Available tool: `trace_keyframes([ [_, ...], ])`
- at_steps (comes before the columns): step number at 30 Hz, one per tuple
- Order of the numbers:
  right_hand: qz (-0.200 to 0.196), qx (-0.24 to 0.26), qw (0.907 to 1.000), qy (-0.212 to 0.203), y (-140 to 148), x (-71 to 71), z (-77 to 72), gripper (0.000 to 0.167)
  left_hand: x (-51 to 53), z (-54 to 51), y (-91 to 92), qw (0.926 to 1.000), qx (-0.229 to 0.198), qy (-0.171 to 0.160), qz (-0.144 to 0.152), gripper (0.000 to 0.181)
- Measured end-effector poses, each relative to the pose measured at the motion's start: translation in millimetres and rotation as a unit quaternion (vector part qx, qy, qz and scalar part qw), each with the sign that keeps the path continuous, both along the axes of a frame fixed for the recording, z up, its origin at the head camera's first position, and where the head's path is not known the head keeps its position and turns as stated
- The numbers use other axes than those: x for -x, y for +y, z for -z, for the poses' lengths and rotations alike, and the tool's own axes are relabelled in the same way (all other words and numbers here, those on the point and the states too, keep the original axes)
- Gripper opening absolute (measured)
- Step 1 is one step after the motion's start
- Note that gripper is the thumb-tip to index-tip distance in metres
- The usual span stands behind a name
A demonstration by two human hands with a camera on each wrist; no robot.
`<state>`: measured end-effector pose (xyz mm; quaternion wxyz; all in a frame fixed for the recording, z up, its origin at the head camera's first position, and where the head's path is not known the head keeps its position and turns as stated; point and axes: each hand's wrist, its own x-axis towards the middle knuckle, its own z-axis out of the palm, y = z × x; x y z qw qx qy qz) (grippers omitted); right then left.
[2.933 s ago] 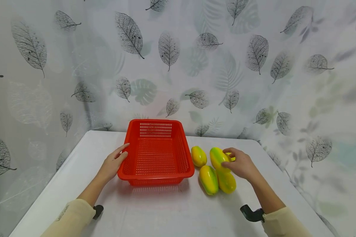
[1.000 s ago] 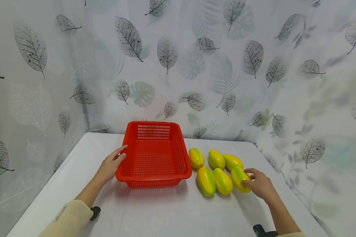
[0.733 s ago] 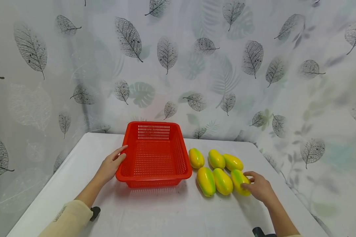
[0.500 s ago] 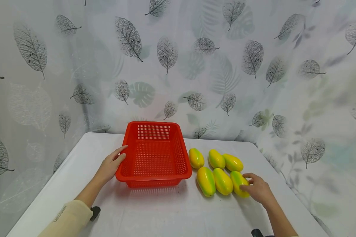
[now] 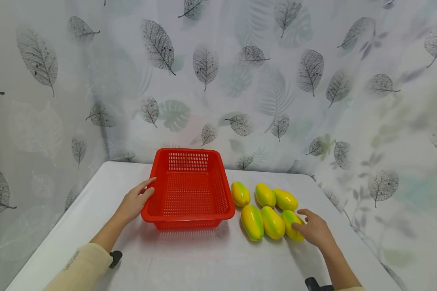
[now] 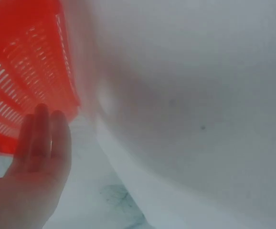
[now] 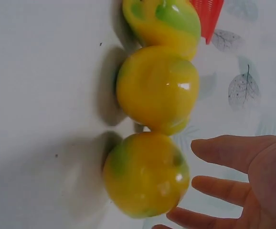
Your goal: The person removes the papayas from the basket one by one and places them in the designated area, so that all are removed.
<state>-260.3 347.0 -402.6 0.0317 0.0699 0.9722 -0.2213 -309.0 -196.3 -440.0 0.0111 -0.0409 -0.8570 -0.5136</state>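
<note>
A red plastic basket (image 5: 187, 220) with slotted walls stands left of the middle of the table, nothing inside. My left hand (image 5: 132, 204) rests at its left rim; in the left wrist view its straight fingers (image 6: 41, 138) lie along the basket wall. Several yellow-green papayas lie right of the basket in two rows. My right hand (image 5: 315, 231) is at the front-right papaya (image 5: 292, 225), thumb and fingers spread around its right side. In the right wrist view the fingers stand spread beside that papaya (image 7: 145, 176), with a gap at the thumb.
Touching or close to the front-right papaya are two front-row papayas (image 5: 252, 223). Three more (image 5: 265, 195) lie behind. A white cloth covers the table (image 5: 204, 262); a leaf-print curtain (image 5: 218, 81) hangs behind and at both sides.
My right hand has moved right and down, carrying a papaya from above the others to the front row's right end. Its fingers have since loosened off it. The left hand stays at the basket.
</note>
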Motion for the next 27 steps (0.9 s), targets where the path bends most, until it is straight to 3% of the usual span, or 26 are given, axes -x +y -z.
trace_keyframes([
  [7, 0.006, -0.041, 0.9990, 0.015, -7, 1.1, -12.0, 0.064, 1.0, -12.1, 1.2, 0.9986, 0.046, -0.003, 0.026, 0.056],
  [11, 0.015, -0.058, 0.9980, 0.020, -19, 8.2, -13.7, 0.064, 4.2, -23.7, 0.1, 0.9934, 0.107, 0.006, 0.042, 0.054],
  [14, 0.020, -0.064, 0.9975, 0.022, -32, 15.3, -15.1, 0.065, 6.8, -34.3, 1.7, 0.9857, 0.161, 0.001, 0.049, 0.055],
  [20, 0.014, -0.061, 0.9979, 0.015, -63, 32.2, -20.5, 0.066, 8.7, -51.9, 18.4, 0.9607, 0.274, 0.006, 0.043, 0.057],
  [24, -0.008, -0.048, 0.9987, 0.013, -86, 42.5, -22.8, 0.066, 10.8, -55.7, 31.9, 0.9526, 0.301, 0.027, 0.035, 0.057],
  [27, -0.021, -0.039, 0.9990, 0.011, -103, 49.8, -22.1, 0.067, 11.5, -57.4, 41.4, 0.9477, 0.313, 0.039, 0.048, 0.057],
])
